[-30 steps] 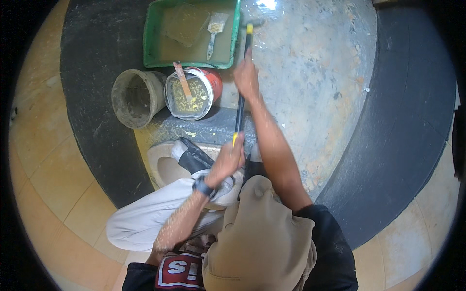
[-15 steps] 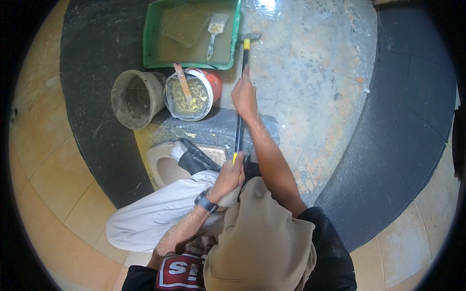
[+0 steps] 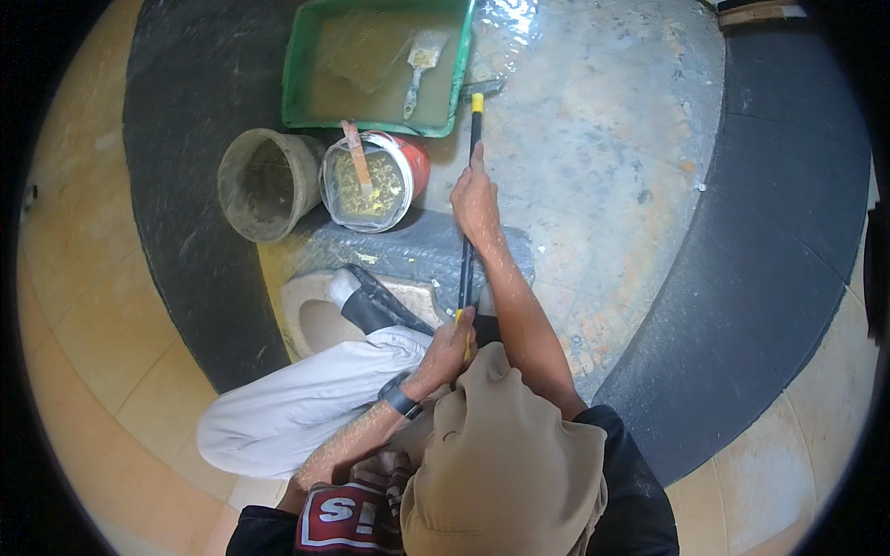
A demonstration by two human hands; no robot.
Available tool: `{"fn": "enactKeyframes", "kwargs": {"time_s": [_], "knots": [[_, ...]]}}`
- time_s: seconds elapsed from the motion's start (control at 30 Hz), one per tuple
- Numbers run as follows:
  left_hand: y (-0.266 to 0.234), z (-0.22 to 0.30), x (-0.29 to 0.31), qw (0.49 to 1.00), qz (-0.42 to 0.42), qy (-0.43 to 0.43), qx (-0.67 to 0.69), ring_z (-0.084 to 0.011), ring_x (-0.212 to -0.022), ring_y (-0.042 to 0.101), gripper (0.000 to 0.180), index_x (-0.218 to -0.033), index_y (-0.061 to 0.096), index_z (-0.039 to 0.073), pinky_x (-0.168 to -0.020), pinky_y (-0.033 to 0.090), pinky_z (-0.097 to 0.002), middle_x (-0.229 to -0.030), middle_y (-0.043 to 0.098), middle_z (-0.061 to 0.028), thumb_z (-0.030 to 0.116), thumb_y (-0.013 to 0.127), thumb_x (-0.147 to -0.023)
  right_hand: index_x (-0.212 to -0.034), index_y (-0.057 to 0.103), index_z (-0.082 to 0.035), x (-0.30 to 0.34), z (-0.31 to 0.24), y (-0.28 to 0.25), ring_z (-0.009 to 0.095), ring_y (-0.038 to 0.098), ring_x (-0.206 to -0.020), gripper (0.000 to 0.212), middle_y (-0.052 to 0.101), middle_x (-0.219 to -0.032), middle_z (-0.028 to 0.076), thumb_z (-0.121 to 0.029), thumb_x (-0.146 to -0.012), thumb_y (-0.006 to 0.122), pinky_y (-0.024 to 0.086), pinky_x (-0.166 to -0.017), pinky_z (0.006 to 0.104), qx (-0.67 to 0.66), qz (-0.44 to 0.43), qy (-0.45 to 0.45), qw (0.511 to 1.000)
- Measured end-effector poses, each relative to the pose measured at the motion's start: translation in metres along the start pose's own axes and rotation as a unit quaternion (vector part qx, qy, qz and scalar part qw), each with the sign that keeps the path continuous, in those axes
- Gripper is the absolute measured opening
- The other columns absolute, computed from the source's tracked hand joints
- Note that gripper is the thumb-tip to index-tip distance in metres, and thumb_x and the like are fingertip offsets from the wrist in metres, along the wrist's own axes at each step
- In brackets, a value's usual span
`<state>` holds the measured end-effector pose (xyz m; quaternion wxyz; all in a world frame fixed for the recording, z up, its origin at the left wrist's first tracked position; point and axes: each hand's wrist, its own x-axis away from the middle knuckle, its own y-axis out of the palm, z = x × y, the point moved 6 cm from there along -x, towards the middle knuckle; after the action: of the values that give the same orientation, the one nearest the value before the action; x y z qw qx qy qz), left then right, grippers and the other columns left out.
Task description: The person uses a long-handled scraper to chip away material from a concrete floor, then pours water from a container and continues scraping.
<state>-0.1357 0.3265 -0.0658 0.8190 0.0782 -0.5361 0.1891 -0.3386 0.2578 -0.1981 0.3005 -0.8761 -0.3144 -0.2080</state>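
Person sat on the floor [image 3: 649, 167], both hands on a long black pole with yellow ends [image 3: 471, 185]. Right hand [image 3: 477, 199] gripped the pole at mid-length, fingers [image 3: 464, 190] curled round it and pressed together, thumb side toward the far tip. Left hand [image 3: 451, 345] held the near end close to the body, fingers wrapped shut on the shaft; wristwatch [image 3: 400, 397] just behind them.

Beyond the right fingers the pole ran out to a flat scraper head [image 3: 487, 88] that rested on the wet grey patch of floor, just beside the corner of the green tray [image 3: 298, 65]. A putty knife [image 3: 419, 63] lay in the tray's murky water. To the left of the right fingers stood a red-and-white bucket [image 3: 419, 162] with yellowish residue and a stick [image 3: 356, 159] propped in it; a grimy grey bucket [image 3: 264, 181] touched it on the far side.

Judgement on technique: the head should be kept flat against the floor, with pressure coming from the forward hand while the rear hand steers. Short, overlapping strokes would suit the wet surface. The head was close to the tray corner, so the stroke should angle away from it to avoid a knock or spill
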Motion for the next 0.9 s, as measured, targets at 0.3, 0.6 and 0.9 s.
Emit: {"fn": "enactKeyframes", "kwargs": {"time_s": [0.3,0.6,0.9], "knots": [[0.001,0.103,-0.079,0.988,-0.090,-0.051,0.112,-0.0134,-0.038,0.043,0.064,-0.080,0.046,0.010,-0.035,0.033,-0.0299,-0.052,0.047,-0.0020,0.069,0.034,-0.100,-0.153,0.028,0.003,-0.118,-0.051,-0.054,0.054,0.064,-0.098,0.063,0.063,-0.100,0.040,-0.011,-0.094,0.045,0.051,-0.084,0.0575,-0.005,0.025,-0.017,1.000],[-0.002,-0.018,-0.013,0.999,-0.033,-0.021,-0.026,-0.0176,-0.047,0.051,0.077,-0.073,0.054,0.006,-0.048,0.041,-0.0331,-0.053,0.049,-0.0042,0.073,0.028,-0.099,-0.155,0.025,-0.001,0.004,0.007,0.000,0.054,0.064,-0.096,0.059,0.064,-0.098,0.039,-0.012,-0.099,0.042,0.049,-0.084,0.0592,0.010,-0.005,0.011,1.000],[0.012,0.110,-0.077,0.993,-0.056,0.007,0.100,-0.0115,-0.034,0.041,0.078,-0.065,0.051,0.007,-0.031,0.029,-0.0292,-0.047,0.044,-0.0005,0.074,0.029,-0.098,-0.151,0.031,0.003,-0.128,-0.043,-0.058,0.052,0.065,-0.096,0.064,0.066,-0.097,0.037,-0.013,-0.092,0.047,0.050,-0.085,0.0584,0.019,0.025,-0.038,0.999]]}}
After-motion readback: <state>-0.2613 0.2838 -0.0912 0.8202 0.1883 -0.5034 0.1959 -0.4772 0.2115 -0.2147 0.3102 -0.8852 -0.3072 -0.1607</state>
